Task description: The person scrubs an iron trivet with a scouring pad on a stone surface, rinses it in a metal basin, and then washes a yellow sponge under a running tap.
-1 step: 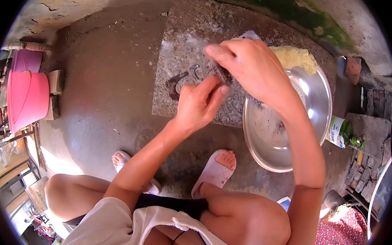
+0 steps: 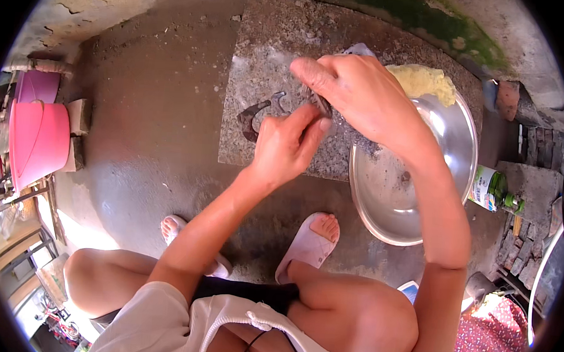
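My left hand [image 2: 287, 141] is closed, with thumb and forefinger pinching a small dark piece [image 2: 322, 105] whose shape is mostly hidden. My right hand [image 2: 369, 101] curls over the same piece from the right, touching it. Under its palm shows a grey, glittery wad like a steel wool scourer [image 2: 365, 144], mostly covered by the hand. Both hands are above a rough stone slab [image 2: 256, 60]. Left of my left hand, a dark curved metal piece [image 2: 249, 122] lies on the slab beside a smaller grey hooked piece [image 2: 277, 101].
A shiny metal basin [image 2: 381, 222] rests against the slab's right side, with a yellow cloth [image 2: 427, 83] at its far rim. Right of it lies a green bottle [image 2: 496, 189]. A pink bucket [image 2: 44, 144] stands far left on the wet floor. Mossy wall [image 2: 455, 32] borders the back.
My right hand has shifted slightly left, and the dark piece looks sharper. More of the grey wad shows beneath the palm. My left hand has hardly moved.
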Motion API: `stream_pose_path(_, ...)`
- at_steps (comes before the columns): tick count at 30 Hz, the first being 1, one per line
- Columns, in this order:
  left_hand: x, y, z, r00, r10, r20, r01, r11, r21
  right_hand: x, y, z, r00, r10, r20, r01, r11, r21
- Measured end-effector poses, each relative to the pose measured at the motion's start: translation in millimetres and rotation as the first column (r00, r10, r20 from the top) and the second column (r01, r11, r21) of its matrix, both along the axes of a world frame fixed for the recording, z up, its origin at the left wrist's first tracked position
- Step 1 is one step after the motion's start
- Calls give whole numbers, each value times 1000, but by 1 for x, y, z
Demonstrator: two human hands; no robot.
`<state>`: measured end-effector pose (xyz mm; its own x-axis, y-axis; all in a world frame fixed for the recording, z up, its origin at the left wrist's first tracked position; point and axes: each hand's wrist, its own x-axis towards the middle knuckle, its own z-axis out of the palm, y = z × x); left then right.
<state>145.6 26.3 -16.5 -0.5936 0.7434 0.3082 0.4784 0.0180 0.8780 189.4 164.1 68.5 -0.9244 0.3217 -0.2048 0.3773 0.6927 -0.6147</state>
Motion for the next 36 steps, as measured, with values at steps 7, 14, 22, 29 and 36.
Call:
stream_pose_path(7, -13, -3, 4, 985, -109, 137, 121, 990, -77, 16, -25, -35, 866, 161, -474, 98, 874, 476)
stream_pose_path(14, -13, -12, 17, 979, -179, 95, 184, 982, -44, 29, -14, -50, 648, 300, -700, 49, 901, 431)
stream_pose_path(22, -2, -8, 21, 862, -171, 477, 165, 985, 55, 28, 2, -46, 604, 451, -657, 189, 719, 668)
stream_pose_path(29, -11, -11, 22, 634, -229, 739, 132, 973, 189, 11, 19, -53, 681, 299, -669, 367, 650, 665)
stream_pose_path(36, -9, -19, 20, 616, -240, 750, 90, 968, 236, 8, 30, -45, 666, 192, -721, 401, 723, 563)
